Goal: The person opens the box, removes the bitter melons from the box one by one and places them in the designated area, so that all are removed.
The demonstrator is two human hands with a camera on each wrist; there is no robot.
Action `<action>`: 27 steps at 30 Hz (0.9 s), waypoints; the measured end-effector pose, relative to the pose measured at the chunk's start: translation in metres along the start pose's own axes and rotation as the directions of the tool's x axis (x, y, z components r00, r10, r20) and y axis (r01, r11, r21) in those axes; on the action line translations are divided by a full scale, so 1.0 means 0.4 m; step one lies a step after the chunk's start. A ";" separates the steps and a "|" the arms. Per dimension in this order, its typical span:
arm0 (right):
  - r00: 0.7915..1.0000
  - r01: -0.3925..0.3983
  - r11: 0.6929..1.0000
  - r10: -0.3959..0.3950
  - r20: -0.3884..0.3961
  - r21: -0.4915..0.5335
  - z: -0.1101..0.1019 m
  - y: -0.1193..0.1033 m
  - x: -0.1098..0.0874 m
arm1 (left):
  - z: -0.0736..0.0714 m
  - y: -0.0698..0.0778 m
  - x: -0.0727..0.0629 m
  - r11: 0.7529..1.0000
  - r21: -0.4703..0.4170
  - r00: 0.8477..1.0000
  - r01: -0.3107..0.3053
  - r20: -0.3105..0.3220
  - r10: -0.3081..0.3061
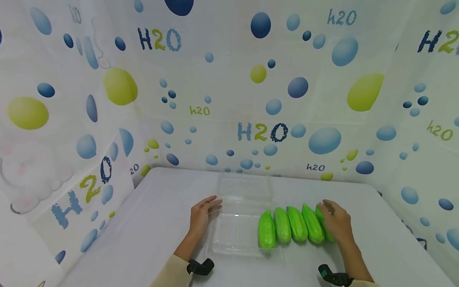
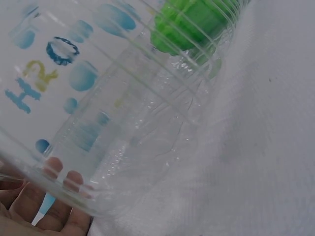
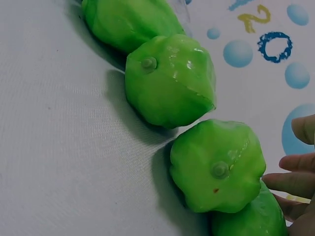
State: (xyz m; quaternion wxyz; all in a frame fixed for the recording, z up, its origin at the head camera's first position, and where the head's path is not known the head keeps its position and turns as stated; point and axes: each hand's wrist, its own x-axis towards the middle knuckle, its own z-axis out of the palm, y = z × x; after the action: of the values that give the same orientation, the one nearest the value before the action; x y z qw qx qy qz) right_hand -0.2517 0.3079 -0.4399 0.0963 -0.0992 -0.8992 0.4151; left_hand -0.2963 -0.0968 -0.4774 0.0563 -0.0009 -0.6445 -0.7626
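Note:
A clear plastic clamshell box (image 1: pixel 234 231) lies opened on the table, its lid (image 1: pixel 245 187) folded toward the back. At its left wall is my left hand (image 1: pixel 203 215); in the left wrist view its fingertips (image 2: pixel 73 181) show through the clear plastic, curled over the rim. Several glossy green cucumber-like vegetables stand in a row to the right. The leftmost one (image 1: pixel 267 231) overlaps the box's right part. My right hand (image 1: pixel 337 221) is at the rightmost one (image 1: pixel 325 227), partly covering it. In the right wrist view its fingers (image 3: pixel 290 183) are spread beside the vegetables (image 3: pixel 219 167).
A white cloth-covered table (image 1: pixel 150 223) carries everything. Behind and at the sides hang curtains (image 1: pixel 222 79) printed with blue and yellow-green drops. Dark camera mounts (image 1: pixel 201 267) sit on both wrists.

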 end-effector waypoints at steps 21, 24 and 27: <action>0.990 0.129 0.991 -0.130 -0.054 -0.017 0.021 -0.086 -0.008 | -0.004 -0.001 -0.003 1.000 -0.016 1.000 -0.004 0.002 0.004; 0.984 0.168 0.985 -0.169 -0.047 -0.035 0.031 -0.114 -0.010 | -0.005 -0.001 -0.001 1.000 -0.020 1.000 -0.001 0.003 0.001; 0.975 0.216 0.975 -0.219 -0.040 -0.055 0.043 -0.138 -0.013 | -0.005 -0.001 0.001 1.000 -0.013 1.000 -0.003 0.010 0.003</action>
State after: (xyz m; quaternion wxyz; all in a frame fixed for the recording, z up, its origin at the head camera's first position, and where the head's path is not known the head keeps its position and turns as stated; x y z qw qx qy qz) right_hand -0.2566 0.2589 -0.4093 0.1595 -0.0121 -0.9124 0.3767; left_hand -0.2965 -0.0988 -0.4783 0.0542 -0.0063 -0.6398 -0.7666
